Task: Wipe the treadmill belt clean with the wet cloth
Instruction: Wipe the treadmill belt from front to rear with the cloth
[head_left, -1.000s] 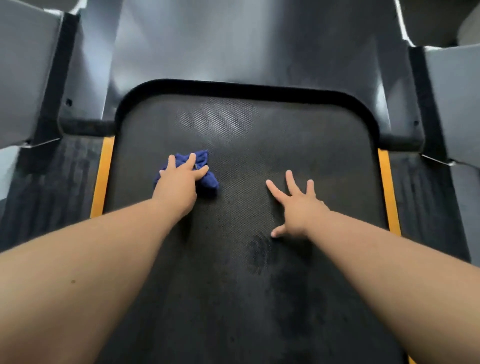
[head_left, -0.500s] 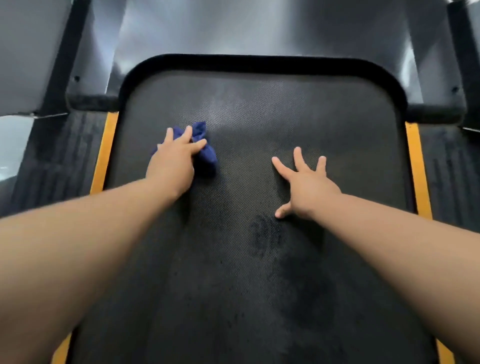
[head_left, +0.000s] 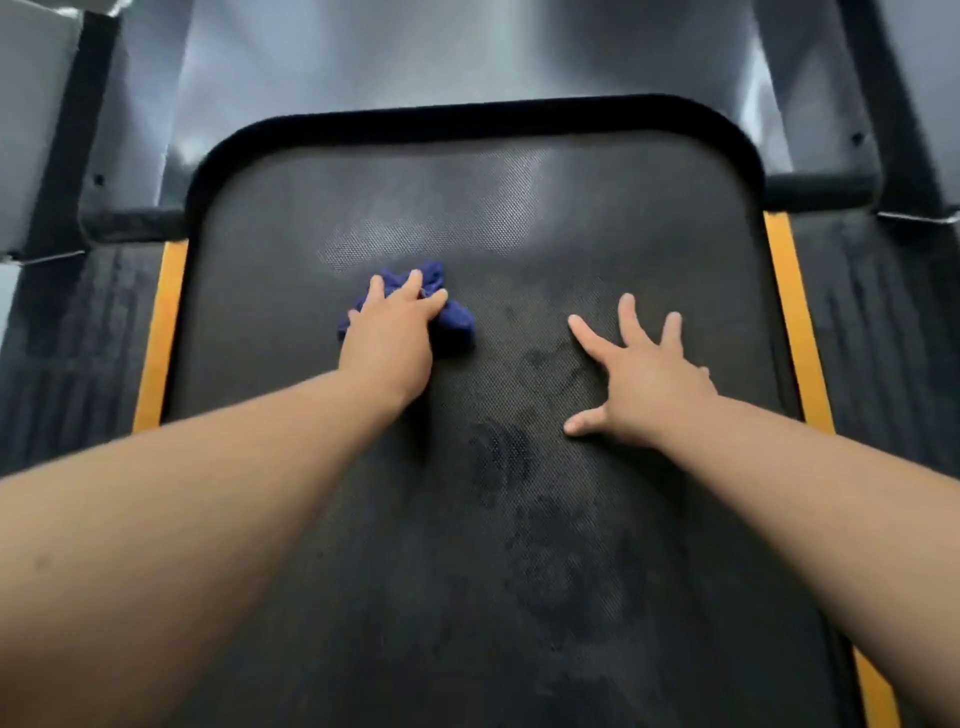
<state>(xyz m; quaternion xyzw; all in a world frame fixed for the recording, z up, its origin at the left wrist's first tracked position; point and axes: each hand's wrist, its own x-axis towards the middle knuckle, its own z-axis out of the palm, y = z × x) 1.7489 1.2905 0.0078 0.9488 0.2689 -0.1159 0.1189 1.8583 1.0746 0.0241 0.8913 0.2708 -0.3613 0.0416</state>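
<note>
The black textured treadmill belt fills the middle of the view, with dark damp smears near its centre. A bunched blue cloth lies on the belt left of centre. My left hand holds it down against the belt, fingers and thumb laid over the bunch, which covers most of the cloth. My right hand rests flat on the belt to the right, fingers spread, holding nothing.
Orange strips run along both sides of the belt, with dark ribbed side rails beyond them. A grey motor cover and black curved rim close off the belt's far end. Grey uprights stand at both far corners.
My left hand has slid the cloth a little to the right along the belt. My right hand stays flat on the belt, also slightly further right. The view has shifted.
</note>
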